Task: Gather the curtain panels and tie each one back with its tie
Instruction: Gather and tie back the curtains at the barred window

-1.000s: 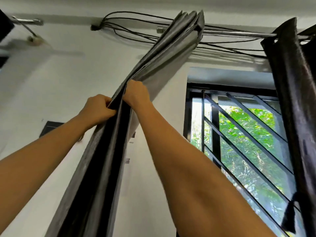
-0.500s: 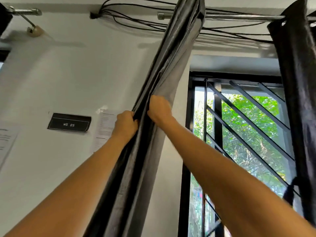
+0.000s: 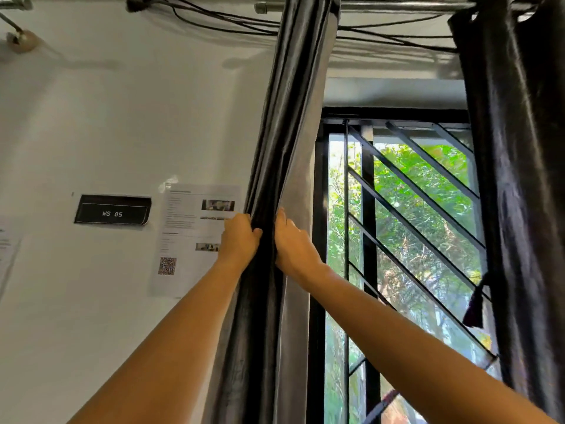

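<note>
Head view, looking up. Left hand (image 3: 241, 240) curled round left side of bunched grey curtain (image 3: 290, 117), thumb on front, fingers wrapped behind. Right hand (image 3: 293, 243) on right side of same bunch, level w/ left, fingers pointing up and tucked into the dark fold, gripping fabric. Both hands closed on the cloth, folds squeezed between them. Curtain hangs gathered into a narrow column from rod (image 3: 397, 6), near rod's left end, along left edge of window (image 3: 412, 209). Second curtain (image 3: 519, 179), darker, hangs at right part of rod, well apart. Dark tassel (image 3: 474, 307) dangles at its left edge. Wall (image 3: 91, 117) left of the bunch: black sign (image 3: 112, 210) "WS 05", printed sheet (image 3: 195, 240) just beside left hand. Cables (image 3: 214, 22) run under ceiling.
</note>
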Available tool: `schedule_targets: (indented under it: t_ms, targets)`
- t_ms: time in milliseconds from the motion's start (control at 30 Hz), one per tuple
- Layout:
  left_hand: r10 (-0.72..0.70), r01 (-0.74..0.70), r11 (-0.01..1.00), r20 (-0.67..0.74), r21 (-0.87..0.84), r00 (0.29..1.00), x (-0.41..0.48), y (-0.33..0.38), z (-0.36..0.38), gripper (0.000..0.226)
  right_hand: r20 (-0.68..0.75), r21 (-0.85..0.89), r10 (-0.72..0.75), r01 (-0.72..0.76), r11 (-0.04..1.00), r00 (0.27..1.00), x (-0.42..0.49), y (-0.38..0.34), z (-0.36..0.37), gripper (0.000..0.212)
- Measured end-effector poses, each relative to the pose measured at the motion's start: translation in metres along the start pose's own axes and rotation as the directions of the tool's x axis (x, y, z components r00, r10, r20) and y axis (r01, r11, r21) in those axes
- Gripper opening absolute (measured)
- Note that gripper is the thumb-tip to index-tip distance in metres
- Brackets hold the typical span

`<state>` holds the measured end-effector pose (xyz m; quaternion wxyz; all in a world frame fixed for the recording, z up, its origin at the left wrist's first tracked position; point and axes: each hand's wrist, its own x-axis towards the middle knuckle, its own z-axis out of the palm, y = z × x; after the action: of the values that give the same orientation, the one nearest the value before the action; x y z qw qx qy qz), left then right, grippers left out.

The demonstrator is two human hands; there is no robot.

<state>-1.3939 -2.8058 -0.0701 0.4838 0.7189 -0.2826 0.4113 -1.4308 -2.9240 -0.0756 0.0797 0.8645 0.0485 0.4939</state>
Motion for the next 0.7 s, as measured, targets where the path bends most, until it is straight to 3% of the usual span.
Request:
schedule_targets:
  t_ms: [100,167,400,567,633,700]
  targets:
    - [-0.011,0.011,1.000,-0.005,-0.001,1.000,-0.011,0.010,0.006,0.011,-0.114,0.054,0.027,-0.021,0.998,0.993,-0.029,0.013,0.004,0.094]
    - [-0.015,0.015,1.000,0.001,0.004,1.000,-0.015,0.015,0.008,0.011,-0.156,0.114,0.051,-0.033,0.993,0.986,-0.043,0.023,0.000,0.082]
    - [-0.026,0.025,1.000,0.036,0.017,0.999,-0.038,0.020,0.013,0.013,-0.051,0.280,0.388,-0.360,0.890,0.920,-0.091,0.057,-0.010,0.038]
    - [-0.056,0.056,0.998,0.086,0.006,0.995,-0.043,0.018,0.015,0.011,-0.010,0.329,0.525,-0.493,0.806,0.851,-0.117,0.072,-0.001,0.068]
    - [-0.071,0.072,0.997,0.095,-0.013,0.993,-0.049,0.016,0.019,0.017,0.056,0.351,0.507,-0.493,0.796,0.860,-0.121,0.074,0.002,0.066]
    - [-0.080,0.082,0.997,0.099,-0.017,0.992,-0.051,0.017,0.021,0.019,0.126,0.378,0.484,-0.493,0.783,0.866,-0.123,0.071,0.007,0.051]
